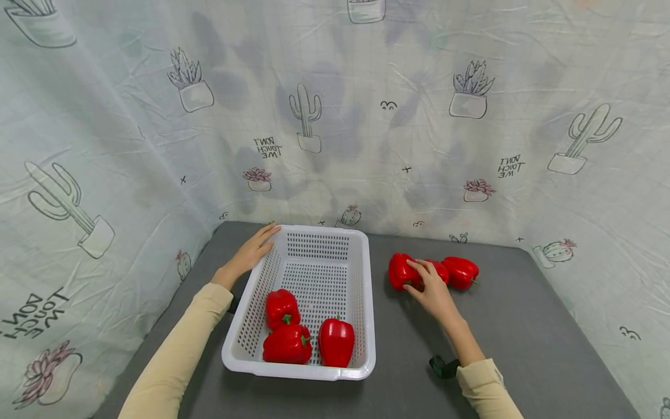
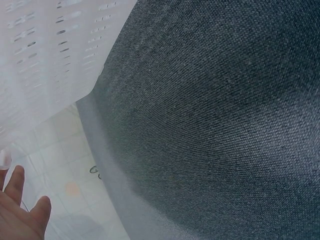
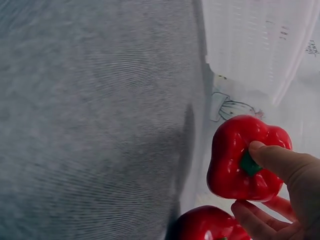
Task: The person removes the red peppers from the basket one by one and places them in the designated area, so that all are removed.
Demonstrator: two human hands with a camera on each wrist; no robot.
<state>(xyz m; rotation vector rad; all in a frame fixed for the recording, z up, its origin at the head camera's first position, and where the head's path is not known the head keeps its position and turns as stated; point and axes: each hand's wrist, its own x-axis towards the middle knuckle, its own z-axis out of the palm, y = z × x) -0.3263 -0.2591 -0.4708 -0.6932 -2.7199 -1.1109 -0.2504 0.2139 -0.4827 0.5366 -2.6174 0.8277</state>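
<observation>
My right hand (image 1: pixel 434 294) holds a red bell pepper (image 1: pixel 400 271) by its end, right of the basket. In the right wrist view, the thumb lies by the green stem of this bell pepper (image 3: pixel 237 175) and the other fingers are at its side. A second bell pepper (image 1: pixel 438 270) is partly hidden behind that hand, and a third bell pepper (image 1: pixel 460 272) lies beside it. My left hand (image 1: pixel 250 254) rests with extended fingers on the far left rim of the white plastic basket (image 1: pixel 370 302). Inside the basket are three red bell peppers (image 1: pixel 337 342), toward its near end.
The grey tabletop (image 1: pixel 408 378) carries the basket and the loose peppers. A pale curtain (image 1: pixel 345 116) printed with cacti hangs behind and along both sides of the table. A dark wrist strap (image 1: pixel 444 367) is on the right wrist.
</observation>
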